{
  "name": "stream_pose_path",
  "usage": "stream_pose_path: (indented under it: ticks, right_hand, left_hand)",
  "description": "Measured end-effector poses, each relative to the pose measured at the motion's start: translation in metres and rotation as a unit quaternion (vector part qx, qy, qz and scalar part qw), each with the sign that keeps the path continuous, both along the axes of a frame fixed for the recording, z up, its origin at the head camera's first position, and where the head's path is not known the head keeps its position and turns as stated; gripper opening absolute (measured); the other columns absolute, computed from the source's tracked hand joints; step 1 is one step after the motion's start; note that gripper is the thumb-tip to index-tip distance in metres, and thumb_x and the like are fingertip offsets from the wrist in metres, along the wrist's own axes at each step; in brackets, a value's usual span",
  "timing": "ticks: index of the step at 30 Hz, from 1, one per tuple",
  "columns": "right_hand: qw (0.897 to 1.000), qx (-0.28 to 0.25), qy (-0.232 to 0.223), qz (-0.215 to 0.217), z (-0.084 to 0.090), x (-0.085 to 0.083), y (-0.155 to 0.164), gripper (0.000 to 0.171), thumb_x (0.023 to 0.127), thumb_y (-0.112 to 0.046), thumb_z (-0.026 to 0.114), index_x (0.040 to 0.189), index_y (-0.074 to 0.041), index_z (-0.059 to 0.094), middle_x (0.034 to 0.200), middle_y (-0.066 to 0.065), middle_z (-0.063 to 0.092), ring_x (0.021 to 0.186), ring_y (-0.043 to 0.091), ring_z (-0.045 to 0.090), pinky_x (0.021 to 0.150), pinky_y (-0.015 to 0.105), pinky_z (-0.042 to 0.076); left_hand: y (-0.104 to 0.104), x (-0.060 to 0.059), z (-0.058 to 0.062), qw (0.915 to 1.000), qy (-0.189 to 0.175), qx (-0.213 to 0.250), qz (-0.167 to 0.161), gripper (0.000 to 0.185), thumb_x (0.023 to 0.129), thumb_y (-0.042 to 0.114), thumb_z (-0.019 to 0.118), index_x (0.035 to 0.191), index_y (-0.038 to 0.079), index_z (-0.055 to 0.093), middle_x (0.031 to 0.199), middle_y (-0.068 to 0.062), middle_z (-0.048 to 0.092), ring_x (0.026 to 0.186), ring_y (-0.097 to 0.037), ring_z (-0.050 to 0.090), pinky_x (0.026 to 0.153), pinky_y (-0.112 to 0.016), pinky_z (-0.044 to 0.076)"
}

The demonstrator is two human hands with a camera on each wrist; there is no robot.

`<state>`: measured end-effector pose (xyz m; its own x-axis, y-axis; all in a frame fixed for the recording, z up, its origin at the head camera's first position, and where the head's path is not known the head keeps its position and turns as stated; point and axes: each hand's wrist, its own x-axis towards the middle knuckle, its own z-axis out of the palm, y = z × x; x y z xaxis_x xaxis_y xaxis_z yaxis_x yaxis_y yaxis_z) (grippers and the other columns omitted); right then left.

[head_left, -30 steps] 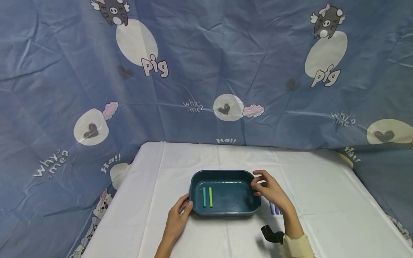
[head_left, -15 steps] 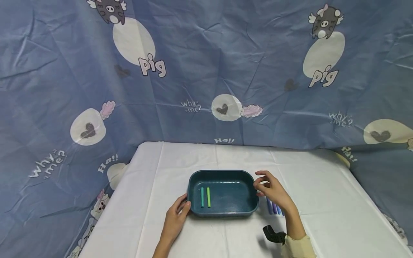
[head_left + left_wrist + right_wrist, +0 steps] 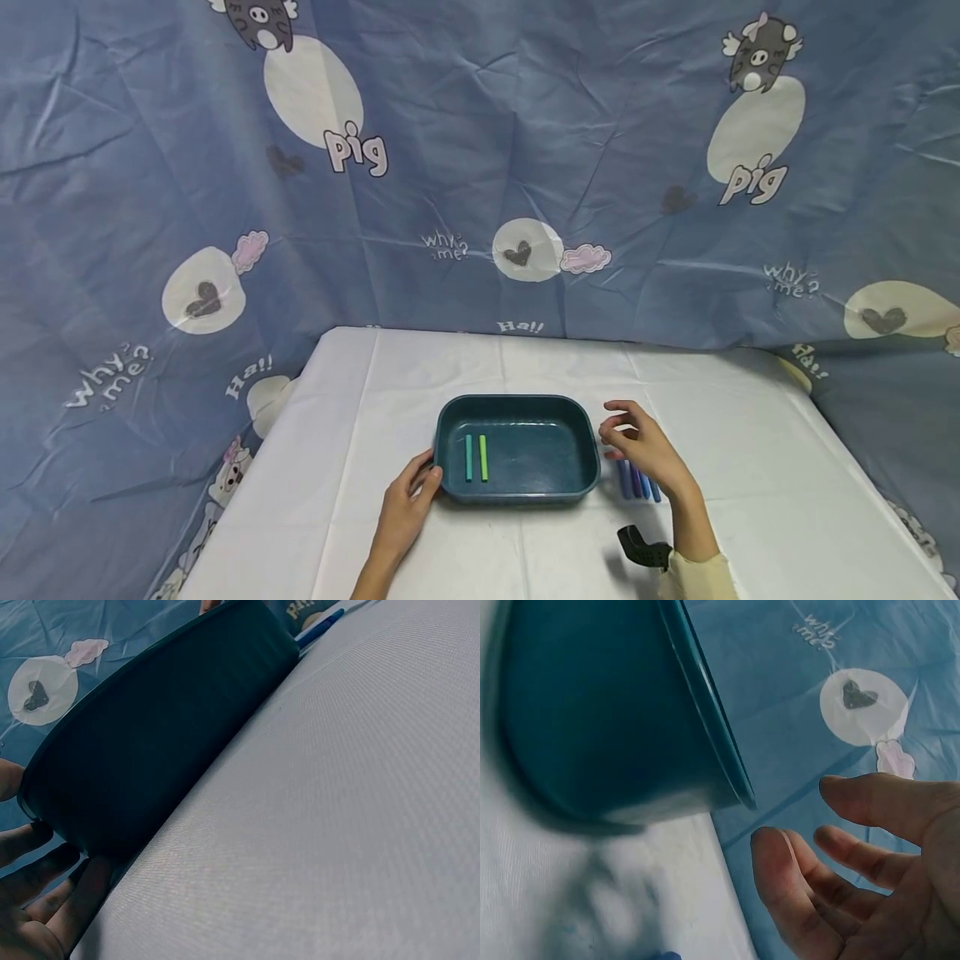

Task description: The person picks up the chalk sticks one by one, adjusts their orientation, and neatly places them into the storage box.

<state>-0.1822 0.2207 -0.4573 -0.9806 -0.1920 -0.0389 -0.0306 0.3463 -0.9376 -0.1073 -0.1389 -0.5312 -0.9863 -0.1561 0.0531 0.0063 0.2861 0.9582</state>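
My left hand [image 3: 405,504] rests against the left side of a deep teal dish [image 3: 517,498] with rounded corners, its thumb by the front left corner. In the left wrist view, the fingertips [image 3: 94,881] touch the outer wall. Two short sticks, one teal [image 3: 468,458] and one lime green [image 3: 483,458], lie side by side in the dish's left half. Just beyond the right rim hovers my right hand [image 3: 645,446], fingers loosely bent, nothing between thumb and fingers. Partly beneath it, several slim blue and purple sticks [image 3: 636,483] lie together on the cloth.
A white cloth [image 3: 420,367] covers the table. Behind it hangs a blue patterned sheet [image 3: 450,167] with pig drawings. A black curved piece [image 3: 641,548] juts out from the right wrist, beside the cream sleeve [image 3: 697,575].
My right hand has drawn rightward from over the dish's right rim and now stands apart from it. More of the blue and purple sticks shows. The left hand stays at the dish.
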Motion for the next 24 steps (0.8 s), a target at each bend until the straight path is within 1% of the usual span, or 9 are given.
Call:
stream_pose_path:
  ticks: [6,10,15,19,24]
  right_hand:
    - [1.0,0.002,-0.01,-0.005,-0.002,0.002,0.008,0.047,0.092,-0.015,0.062,0.132,-0.002,0.041,0.108,0.023,0.055,0.094,0.034,0.064,0.071,0.034,0.06]
    - [1.0,0.013,-0.016,-0.009,-0.006,0.003,0.012,0.048,0.093,-0.017,0.061,0.133,-0.001,0.041,0.109,0.022,0.056,0.094,0.033,0.065,0.071,0.033,0.059]
    - [1.0,0.015,-0.017,-0.012,-0.009,0.005,0.017,0.049,0.093,-0.017,0.061,0.134,0.0,0.04,0.109,0.022,0.056,0.094,0.031,0.065,0.071,0.032,0.059]
    - [1.0,0.011,-0.016,-0.013,-0.01,0.006,0.022,0.05,0.093,-0.018,0.061,0.134,0.001,0.039,0.11,0.023,0.055,0.094,0.03,0.064,0.073,0.035,0.06]
    - [0.999,0.03,-0.014,-0.02,-0.012,0.006,0.033,0.051,0.094,-0.021,0.06,0.134,0.001,0.039,0.111,0.022,0.056,0.096,0.028,0.064,0.073,0.033,0.06]
  left_hand:
    - [0.0,-0.001,-0.001,1.0,-0.002,-0.002,-0.004,0.044,0.094,0.038,0.058,0.133,0.017,0.053,0.126,-0.009,0.063,0.115,-0.019,0.061,0.09,-0.019,0.052]
    - [-0.002,-0.001,0.001,1.0,0.006,-0.002,-0.003,0.044,0.093,0.037,0.059,0.132,0.016,0.054,0.129,-0.009,0.061,0.116,-0.02,0.061,0.092,-0.021,0.052]
    - [-0.004,-0.001,0.003,0.9998,0.015,-0.014,0.001,0.042,0.094,0.035,0.059,0.131,0.016,0.055,0.131,-0.008,0.059,0.116,-0.019,0.061,0.093,-0.024,0.052]
    - [-0.003,0.0,0.003,0.9999,0.014,-0.007,0.001,0.043,0.093,0.035,0.059,0.131,0.014,0.055,0.13,-0.009,0.06,0.115,-0.019,0.061,0.093,-0.024,0.052]
    - [0.0,0.0,0.002,0.9999,0.012,-0.003,0.0,0.044,0.093,0.034,0.059,0.131,0.014,0.054,0.129,-0.01,0.061,0.116,-0.021,0.061,0.094,-0.026,0.052]
